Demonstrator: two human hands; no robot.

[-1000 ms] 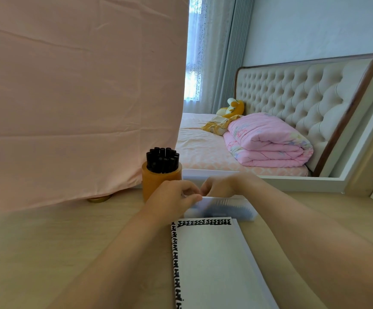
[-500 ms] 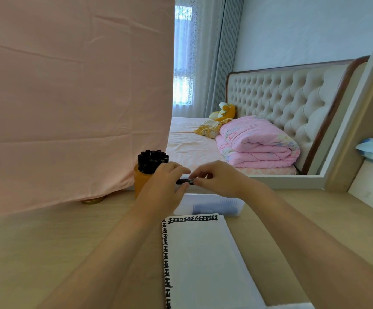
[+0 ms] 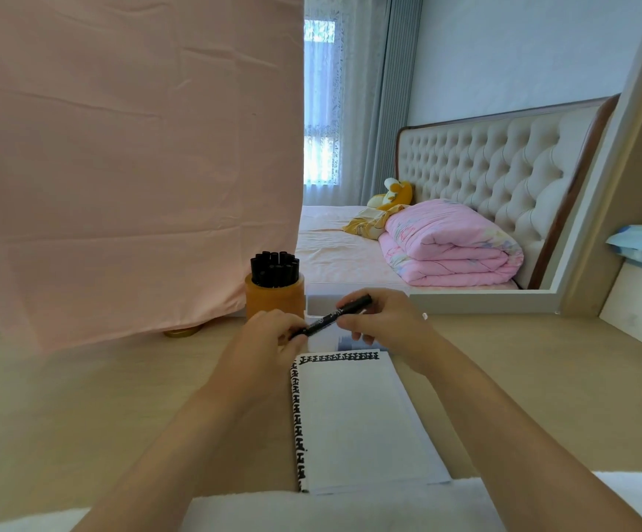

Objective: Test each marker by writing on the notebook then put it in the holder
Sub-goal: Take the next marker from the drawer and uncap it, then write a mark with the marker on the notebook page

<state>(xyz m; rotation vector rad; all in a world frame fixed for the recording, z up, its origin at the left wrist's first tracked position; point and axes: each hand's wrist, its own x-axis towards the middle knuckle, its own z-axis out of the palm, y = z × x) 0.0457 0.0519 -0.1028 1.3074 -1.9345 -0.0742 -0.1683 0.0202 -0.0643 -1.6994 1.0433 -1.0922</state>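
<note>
The person holds one black marker (image 3: 329, 316) in the air with both hands, just above the far end of the notebook (image 3: 354, 416) and in front of a white box (image 3: 317, 305). The marker lies slantwise, its right end higher. The left hand (image 3: 269, 339) has a narrow grip, with fingers and thumb pinched on the lower left end. The right hand (image 3: 384, 324) curls its fingers round the upper right part of the barrel. One hand at each end looks like the hold for pulling a cap off, so the step in hand is probably uncapping before the test stroke, though no seam between cap and barrel can be made out. The notebook lies open on the desk (image 3: 100, 416) directly under the hands, its page close to the person, so the tip need only drop a little to write. Black test marks already run along its top edge and down its left margin, leaving the middle of the page bare. The orange holder (image 3: 275, 301) stands upright just left of the hands, near the hanging pink cloth (image 3: 127, 167). It is packed with black markers (image 3: 274, 267) set cap-up, so finding room for another could be tight.
</note>
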